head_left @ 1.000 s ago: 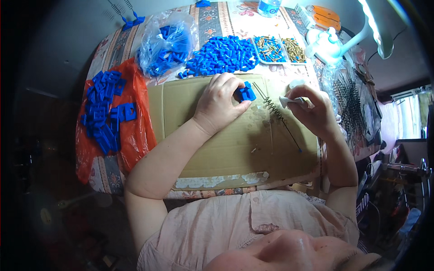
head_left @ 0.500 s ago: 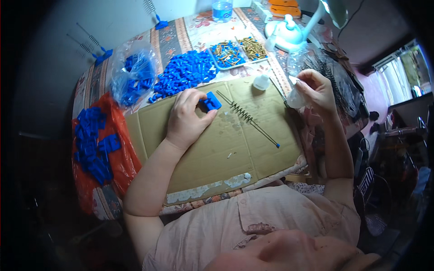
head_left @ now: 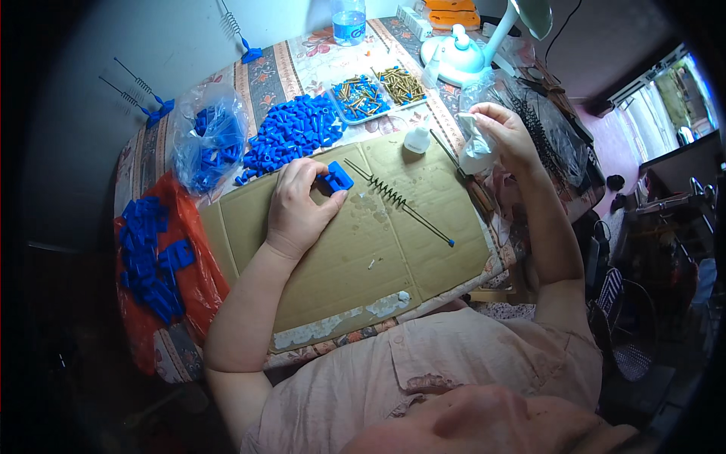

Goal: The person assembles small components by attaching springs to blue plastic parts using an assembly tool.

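Note:
My left hand (head_left: 293, 204) is closed round a notched blue plastic block (head_left: 337, 177) and rests with it on the brown cardboard sheet (head_left: 325, 295). Just right of the block lies a twisted wire coil (head_left: 388, 193), its two long legs ending in a small blue tip. Over the table's right side, my right hand (head_left: 508, 136) pinches the top of a whitish, translucent plastic bag (head_left: 476, 145); what it contains cannot be made out. A small white bottle (head_left: 417, 138) stands between the two hands, near the cardboard's far edge.
Beyond the cardboard are a heap of blue caps (head_left: 299, 132), a tray of brass-coloured pieces (head_left: 363, 98) and a clear bag of blue parts (head_left: 212, 144). More blue blocks (head_left: 147, 257) lie on a red bag (head_left: 200, 280). A white lamp (head_left: 459, 57) stands behind; dark coils (head_left: 529, 121) lie right.
The view has shifted slightly, so the table appears further left. My right hand has lifted the whitish bag, which shows more fully. My left hand still holds the blue block.

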The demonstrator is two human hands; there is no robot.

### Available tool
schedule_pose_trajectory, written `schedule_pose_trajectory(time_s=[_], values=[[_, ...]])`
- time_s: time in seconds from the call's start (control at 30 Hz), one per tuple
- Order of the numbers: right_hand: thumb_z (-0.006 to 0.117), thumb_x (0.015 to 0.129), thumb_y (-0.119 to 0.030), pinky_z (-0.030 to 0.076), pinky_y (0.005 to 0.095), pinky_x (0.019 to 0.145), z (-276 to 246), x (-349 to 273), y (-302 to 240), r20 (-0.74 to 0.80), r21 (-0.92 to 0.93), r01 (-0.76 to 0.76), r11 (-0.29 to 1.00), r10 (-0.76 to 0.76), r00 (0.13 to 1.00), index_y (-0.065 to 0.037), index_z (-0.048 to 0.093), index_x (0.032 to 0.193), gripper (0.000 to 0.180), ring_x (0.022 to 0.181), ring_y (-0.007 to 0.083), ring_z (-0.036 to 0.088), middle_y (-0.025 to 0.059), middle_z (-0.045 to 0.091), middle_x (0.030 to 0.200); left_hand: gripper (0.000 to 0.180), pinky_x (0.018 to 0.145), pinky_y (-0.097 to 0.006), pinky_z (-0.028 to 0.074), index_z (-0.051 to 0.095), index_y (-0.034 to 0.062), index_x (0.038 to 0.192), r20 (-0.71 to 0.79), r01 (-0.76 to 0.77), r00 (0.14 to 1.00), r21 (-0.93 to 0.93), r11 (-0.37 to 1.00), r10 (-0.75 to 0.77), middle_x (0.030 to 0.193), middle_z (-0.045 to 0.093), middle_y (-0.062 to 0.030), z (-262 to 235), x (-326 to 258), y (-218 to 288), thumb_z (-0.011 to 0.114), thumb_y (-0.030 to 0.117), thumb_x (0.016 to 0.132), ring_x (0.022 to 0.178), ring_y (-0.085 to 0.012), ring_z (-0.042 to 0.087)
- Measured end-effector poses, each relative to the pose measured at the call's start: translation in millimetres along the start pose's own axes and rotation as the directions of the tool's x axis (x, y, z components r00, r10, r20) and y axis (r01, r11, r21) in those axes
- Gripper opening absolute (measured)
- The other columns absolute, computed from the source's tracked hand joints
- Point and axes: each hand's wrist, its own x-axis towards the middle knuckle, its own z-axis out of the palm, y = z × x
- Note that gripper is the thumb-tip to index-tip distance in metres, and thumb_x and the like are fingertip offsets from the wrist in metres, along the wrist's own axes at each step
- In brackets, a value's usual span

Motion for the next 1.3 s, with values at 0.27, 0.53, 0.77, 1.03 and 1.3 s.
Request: schedule_pose_trajectory(time_s=[0.27,0.53,0.77,1.03,1.3], values=[[0.057,0.086,-0.008,0.044,0.0266,0.077,26,-15,-25,0.425,-0.415,0.334,0.846,-0.145,0.894,0.000,0.064,0.093,0.013,0.087,0.0126,0.055,0.0041,0.060,0.091,0.036,0.082,-0.035,0.050,0.058,0.0019,0.098,-0.004,0.014,1.000,-0.009,1.000,-0.014,0.099,0.059,-0.0122,-2,0,0,0.079,0.009,0.069,0.093,-0.0278,0.058],[0.070,0.076,-0.008,0.044,0.0370,0.075,71,-26,-22,0.563,-0.737,0.664,0.129,-0.427,0.708,-0.008,0.066,0.092,0.017,0.088,0.0247,0.058,0.0042,0.060,0.093,0.030,0.086,-0.039,0.047,0.060,0.0047,0.090,-0.044,0.007,0.999,-0.034,0.999,-0.008,0.093,0.059,-0.0110,-2,1,4,0.078,0.012,0.067,0.095,-0.0304,0.057],[0.062,0.077,-0.019,0.043,0.0325,0.077,104,-31,-27,0.823,-0.551,0.811,-0.195,-0.289,0.489,-0.009,0.063,0.101,0.026,0.091,0.0173,0.055,0.0005,0.058,0.092,0.033,0.086,-0.039,0.047,0.059,0.0030,0.094,-0.032,-0.020,0.999,-0.014,1.000,0.020,0.096,0.059,-0.0118,-2,0,0,0.079,0.013,0.069,0.095,-0.0303,0.057],[0.058,0.076,-0.022,0.043,0.0310,0.076,118,-17,-11,0.967,-0.254,0.854,-0.455,-0.106,0.231,-0.005,0.062,0.104,0.033,0.093,0.0163,0.052,-0.0004,0.057,0.091,0.033,0.088,-0.039,0.047,0.059,0.0030,0.094,-0.042,-0.006,0.999,-0.005,1.000,0.006,0.098,0.059,-0.0121,-2,-3,-2,0.078,0.013,0.069,0.097,-0.0303,0.058],[0.063,0.072,-0.019,0.044,0.0285,0.065,113,-13,-15,0.946,-0.230,0.928,-0.294,-0.293,0.142,-0.009,0.063,0.097,0.027,0.085,0.0170,0.055,0.0039,0.056,0.090,0.035,0.090,-0.039,0.046,0.059,0.0031,0.095,-0.043,0.004,0.999,-0.002,1.000,-0.004,0.100,0.059,-0.0129,-3,-1,-1,0.079,0.015,0.069,0.098,-0.0313,0.057]])
